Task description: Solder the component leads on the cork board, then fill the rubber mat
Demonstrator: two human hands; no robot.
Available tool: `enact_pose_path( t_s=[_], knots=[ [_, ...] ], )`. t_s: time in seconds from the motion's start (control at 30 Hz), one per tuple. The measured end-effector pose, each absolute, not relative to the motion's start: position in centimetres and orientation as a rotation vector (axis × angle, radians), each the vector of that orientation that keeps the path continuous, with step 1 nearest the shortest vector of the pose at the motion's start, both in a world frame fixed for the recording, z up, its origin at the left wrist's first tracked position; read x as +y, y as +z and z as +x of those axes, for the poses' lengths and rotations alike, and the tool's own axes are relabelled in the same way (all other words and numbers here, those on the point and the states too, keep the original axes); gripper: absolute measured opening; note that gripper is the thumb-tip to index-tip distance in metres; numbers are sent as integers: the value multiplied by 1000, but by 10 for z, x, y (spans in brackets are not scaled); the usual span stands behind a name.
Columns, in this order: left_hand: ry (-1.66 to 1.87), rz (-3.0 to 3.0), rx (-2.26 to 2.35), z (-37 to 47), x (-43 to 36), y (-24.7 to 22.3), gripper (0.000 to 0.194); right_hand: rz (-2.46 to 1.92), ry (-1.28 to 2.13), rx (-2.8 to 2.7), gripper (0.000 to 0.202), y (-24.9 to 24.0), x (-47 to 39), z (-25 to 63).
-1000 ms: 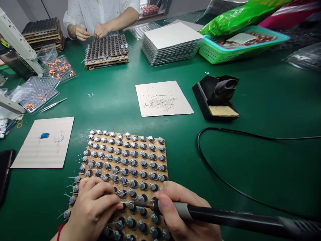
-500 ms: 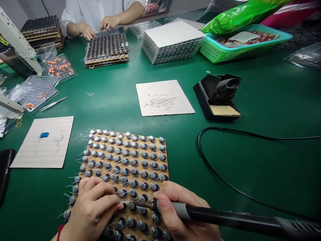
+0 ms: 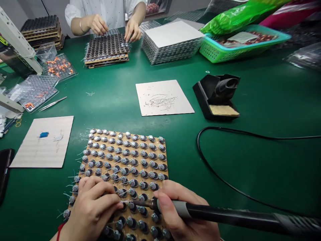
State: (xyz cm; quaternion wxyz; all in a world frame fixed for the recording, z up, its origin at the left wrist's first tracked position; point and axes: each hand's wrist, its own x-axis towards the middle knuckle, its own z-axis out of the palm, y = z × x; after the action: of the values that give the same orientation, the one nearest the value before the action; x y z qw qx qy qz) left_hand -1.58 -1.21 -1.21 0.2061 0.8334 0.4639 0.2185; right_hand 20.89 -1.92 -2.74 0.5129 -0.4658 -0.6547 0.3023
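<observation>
Before me lies a brown board (image 3: 147, 197) set with rows of small round silver-topped parts, thin wires sticking out along its left side. My right hand (image 3: 184, 211) grips a soldering iron (image 3: 213, 212) like a pen, its tip pointing left over one part in the lower rows. Close to that tip, my left hand (image 3: 96, 204) pinches a thin pale wire (image 3: 125, 201) between thumb and finger. The wire's end and the iron tip meet, or nearly meet, at the part; I cannot tell which.
A soldering iron stand (image 3: 217, 97) with a yellow sponge is at right, the black cable (image 3: 200, 150) looping below it. Cards (image 3: 164, 85) (image 3: 27, 150) lie behind and left. Tweezers (image 3: 52, 103) rest left. Across the table, a co-worker's hands (image 3: 99, 25) are over another stack of boards (image 3: 107, 50).
My hands, the iron and the wire stay practically in place. Across the table, the co-worker's hands have moved apart, one now at the right edge of the stacked boards.
</observation>
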Motion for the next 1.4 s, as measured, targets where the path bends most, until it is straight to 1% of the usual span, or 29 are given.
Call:
enact_pose_path(
  t_s=[0.4,0.6,0.73,0.87,1.03,1.4],
  knots=[
    [546,2369,1308,-26,-20,-10,14,-1105,656,-1454,19,-31,-23,214],
    [548,2318,1347,-25,-45,-14,13,-1025,632,-1582,17,-19,-23,209],
    [623,2298,1349,-21,-49,-18,13,-967,640,-1643,18,-16,-24,204],
    [668,2296,1352,-19,-49,-18,16,-983,671,-1625,18,-20,-24,203],
    [741,2256,1381,-18,-50,-17,27,-994,678,-1631,17,-22,-24,203],
    [666,2264,1335,-16,-41,-11,31,-1008,660,-1647,17,-22,-24,204]
  ],
)
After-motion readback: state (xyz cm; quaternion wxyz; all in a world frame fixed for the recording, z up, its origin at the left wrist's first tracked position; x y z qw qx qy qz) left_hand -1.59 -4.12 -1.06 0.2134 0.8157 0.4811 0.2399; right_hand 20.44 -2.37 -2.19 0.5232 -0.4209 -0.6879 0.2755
